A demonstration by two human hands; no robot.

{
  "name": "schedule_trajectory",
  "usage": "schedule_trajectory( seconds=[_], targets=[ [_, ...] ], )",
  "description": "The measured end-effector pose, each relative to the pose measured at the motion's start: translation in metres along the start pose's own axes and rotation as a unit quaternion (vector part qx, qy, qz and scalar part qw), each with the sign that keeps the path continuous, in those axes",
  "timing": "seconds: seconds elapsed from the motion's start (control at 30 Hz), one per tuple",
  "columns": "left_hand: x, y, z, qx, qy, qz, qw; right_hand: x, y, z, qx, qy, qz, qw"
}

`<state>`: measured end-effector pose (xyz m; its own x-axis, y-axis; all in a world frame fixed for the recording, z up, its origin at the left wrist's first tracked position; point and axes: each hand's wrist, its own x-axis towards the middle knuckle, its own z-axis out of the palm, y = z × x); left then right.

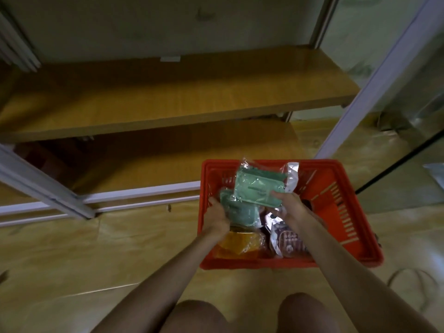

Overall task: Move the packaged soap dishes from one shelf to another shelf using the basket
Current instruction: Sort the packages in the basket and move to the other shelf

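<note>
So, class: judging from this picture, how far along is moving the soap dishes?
Done: packs sit in the red basket on the floor by the shelves. In hand: the left hand and right hand each grip a green pack. Left: the wooden shelf shows no packs; an orange pack and a dark pack wait.

Both hands, left and right, forward, fingers curled in grip
</note>
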<state>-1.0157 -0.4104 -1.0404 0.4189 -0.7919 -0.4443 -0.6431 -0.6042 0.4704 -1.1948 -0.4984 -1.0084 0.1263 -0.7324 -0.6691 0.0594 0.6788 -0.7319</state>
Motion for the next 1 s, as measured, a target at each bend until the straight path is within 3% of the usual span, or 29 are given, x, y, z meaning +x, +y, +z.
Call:
schedule_trajectory(
  seconds=[0.1, 0.23, 0.3, 0.47, 0.53, 0.67, 0.77, 0.93, 1.0],
  targets=[
    [0.003, -0.006, 0.015, 0.293, 0.061, 0.107, 0.948, -0.004, 0.008, -0.003, 0.007, 0.003, 0.008, 1.000],
    [0.011, -0.015, 0.014, 0.458, 0.120, 0.196, 0.859, -0.004, 0.015, -0.012, 0.035, -0.006, 0.024, 0.999],
    [0.019, -0.021, 0.010, 0.481, 0.113, 0.208, 0.844, -0.005, 0.017, -0.016, 0.023, -0.014, 0.017, 1.000],
    [0.036, -0.021, -0.007, 0.459, 0.050, 0.214, 0.861, -0.003, 0.023, -0.018, 0.003, -0.011, 0.006, 1.000],
    [0.041, -0.017, -0.021, 0.414, 0.022, 0.221, 0.883, 0.002, 0.029, -0.020, -0.040, -0.019, 0.003, 0.999],
    [0.043, -0.006, -0.050, 0.166, -0.048, 0.253, 0.952, 0.001, 0.042, -0.015, -0.120, -0.067, 0.016, 0.990],
    [0.038, -0.001, -0.070, 0.058, -0.012, 0.284, 0.957, -0.003, 0.051, -0.008, -0.189, -0.069, 0.018, 0.979],
    [0.026, 0.001, -0.087, 0.038, 0.017, 0.305, 0.951, -0.003, 0.057, 0.008, -0.272, -0.030, -0.076, 0.959],
    [0.019, 0.001, -0.088, 0.038, 0.024, 0.315, 0.948, 0.005, 0.063, 0.011, -0.351, 0.007, -0.156, 0.923]
  ],
)
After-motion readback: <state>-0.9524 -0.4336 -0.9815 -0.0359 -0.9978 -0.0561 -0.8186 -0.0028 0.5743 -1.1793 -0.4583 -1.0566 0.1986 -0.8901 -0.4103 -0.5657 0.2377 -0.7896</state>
